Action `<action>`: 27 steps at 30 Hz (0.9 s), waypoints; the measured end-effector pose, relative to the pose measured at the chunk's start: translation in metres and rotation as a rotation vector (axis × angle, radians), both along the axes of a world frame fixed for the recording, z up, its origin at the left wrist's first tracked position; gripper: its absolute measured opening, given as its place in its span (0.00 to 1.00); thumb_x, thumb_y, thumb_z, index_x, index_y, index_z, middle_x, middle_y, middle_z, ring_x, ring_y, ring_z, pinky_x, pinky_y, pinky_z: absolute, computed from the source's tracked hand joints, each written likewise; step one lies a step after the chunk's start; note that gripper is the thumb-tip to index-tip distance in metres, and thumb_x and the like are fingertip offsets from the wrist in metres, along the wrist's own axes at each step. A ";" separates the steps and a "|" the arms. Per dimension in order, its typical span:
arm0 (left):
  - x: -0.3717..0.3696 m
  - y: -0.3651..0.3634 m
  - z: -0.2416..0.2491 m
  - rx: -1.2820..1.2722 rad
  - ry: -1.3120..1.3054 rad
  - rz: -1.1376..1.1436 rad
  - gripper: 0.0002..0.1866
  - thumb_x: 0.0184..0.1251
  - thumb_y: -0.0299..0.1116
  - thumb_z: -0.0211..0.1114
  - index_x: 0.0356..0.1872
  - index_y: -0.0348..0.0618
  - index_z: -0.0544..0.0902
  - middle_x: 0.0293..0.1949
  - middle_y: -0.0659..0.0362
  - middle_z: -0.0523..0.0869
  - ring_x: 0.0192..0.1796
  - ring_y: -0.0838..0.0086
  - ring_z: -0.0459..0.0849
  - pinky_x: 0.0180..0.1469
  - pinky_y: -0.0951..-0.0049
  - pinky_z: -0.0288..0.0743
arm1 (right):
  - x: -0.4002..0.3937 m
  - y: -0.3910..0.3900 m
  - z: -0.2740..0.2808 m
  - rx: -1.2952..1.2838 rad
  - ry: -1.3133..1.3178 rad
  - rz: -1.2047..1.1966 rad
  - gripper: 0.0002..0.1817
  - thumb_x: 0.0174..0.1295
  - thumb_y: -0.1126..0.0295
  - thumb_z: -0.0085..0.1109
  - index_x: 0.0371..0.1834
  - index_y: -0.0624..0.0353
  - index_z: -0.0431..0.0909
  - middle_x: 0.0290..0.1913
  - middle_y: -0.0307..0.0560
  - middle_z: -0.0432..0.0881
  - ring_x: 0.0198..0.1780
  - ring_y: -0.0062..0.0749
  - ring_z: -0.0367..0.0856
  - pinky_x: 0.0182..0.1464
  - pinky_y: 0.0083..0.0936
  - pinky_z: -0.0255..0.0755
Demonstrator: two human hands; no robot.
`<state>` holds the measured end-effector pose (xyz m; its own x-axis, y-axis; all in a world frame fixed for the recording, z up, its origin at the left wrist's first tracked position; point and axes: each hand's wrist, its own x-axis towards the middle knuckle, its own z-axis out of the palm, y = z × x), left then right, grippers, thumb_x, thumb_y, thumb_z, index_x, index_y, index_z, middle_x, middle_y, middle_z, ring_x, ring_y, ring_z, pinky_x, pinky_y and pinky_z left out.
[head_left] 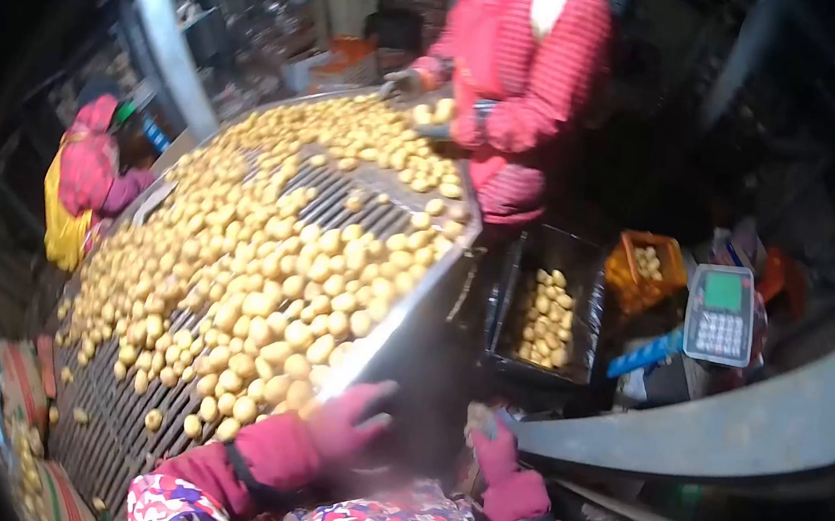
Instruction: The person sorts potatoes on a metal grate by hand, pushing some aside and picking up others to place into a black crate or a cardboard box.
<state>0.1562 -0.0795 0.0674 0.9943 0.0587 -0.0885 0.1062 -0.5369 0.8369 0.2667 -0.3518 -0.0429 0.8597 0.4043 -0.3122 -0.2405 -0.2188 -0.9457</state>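
Observation:
Many yellow potatoes (261, 316) lie over a slatted sorting table (101, 411) with a metal rim. My left hand (354, 423), in a pink glove, is over the table's near edge beside the potatoes, its fingers apart and nothing in them. Lower right of the table, my right hand (489, 440), gloved too, has its fingers bent around something greyish that is too blurred to name.
A co-worker in pink (518, 99) stands across the table with potatoes at the hands; another (90, 169) is at the far left. Right of the table are a black-lined crate (592, 328), an orange crate (679, 261), a scale display (719, 330) and a curved metal beam (722, 441).

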 end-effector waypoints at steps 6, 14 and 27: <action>-0.087 0.091 0.007 0.756 -0.030 0.217 0.32 0.60 0.42 0.66 0.65 0.40 0.72 0.63 0.46 0.75 0.67 0.47 0.70 0.70 0.50 0.64 | 0.068 0.141 0.069 -0.008 -0.794 0.211 0.17 0.62 0.74 0.63 0.55 0.59 0.80 0.51 0.53 0.84 0.51 0.48 0.84 0.54 0.35 0.78; -0.102 0.117 -0.039 0.809 -0.051 0.043 0.35 0.59 0.44 0.62 0.68 0.40 0.71 0.64 0.46 0.75 0.70 0.49 0.67 0.76 0.42 0.51 | 0.157 0.262 0.026 -0.602 -1.170 0.422 0.20 0.59 0.67 0.62 0.56 0.51 0.78 0.48 0.50 0.81 0.48 0.50 0.79 0.51 0.42 0.75; -0.098 0.119 -0.035 0.737 -0.066 0.026 0.32 0.57 0.44 0.63 0.64 0.43 0.75 0.60 0.49 0.78 0.67 0.52 0.71 0.73 0.43 0.57 | 0.164 0.260 0.042 -0.593 -1.109 0.402 0.21 0.60 0.64 0.63 0.58 0.50 0.78 0.49 0.49 0.80 0.50 0.49 0.81 0.50 0.42 0.76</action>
